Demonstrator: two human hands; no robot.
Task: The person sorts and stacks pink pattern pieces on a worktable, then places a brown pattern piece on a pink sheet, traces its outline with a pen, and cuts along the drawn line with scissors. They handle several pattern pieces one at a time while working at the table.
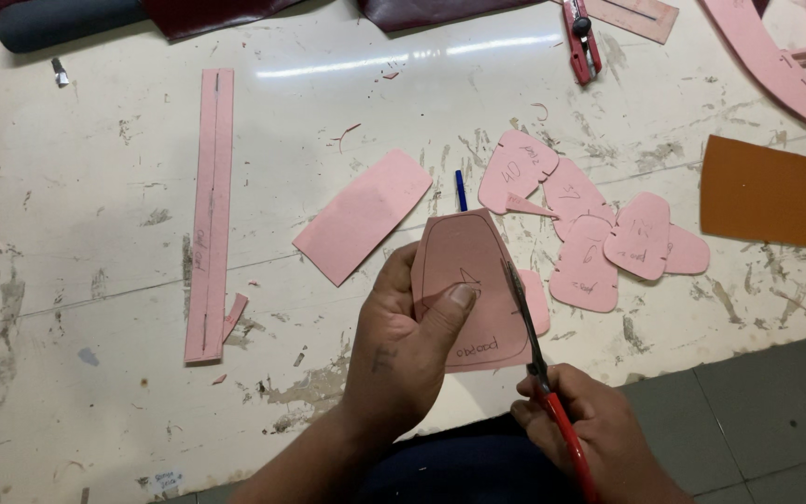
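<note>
Scissors are in the cut right now. The left hand (403, 341) pinches a pink card pattern piece (464, 280) up off the worktop (95, 187), thumb pressed flat on its face, grip clenched around the lower left corner. A pen line runs round inside the piece's edge, and the blades of the red-handled scissors (538, 373) sit along its right side, partway up. The right hand (590, 439) has its grip closed on the scissor handles, low at the worktop's near edge.

How far along? By my reading, well in: a cluster of finished pink shapes (599, 243), rounded and notched, already lies overlapping just to the right, with small pink offcuts scattered around. The piece in hand still carries margin outside the pen line along the top and left, so trimming remains there. A plain pink rectangle (363, 217) and a long pink strip (210, 215) lie to the left, uncut as far as I can tell.

The worktop is pale, badly scuffed and flaking. A blue pen (460, 189) lies behind the held piece, an orange-brown sheet (776, 191) at right, dark red leather (207, 14) along the far edge. Grey floor tiles (757, 420) show at lower right.
</note>
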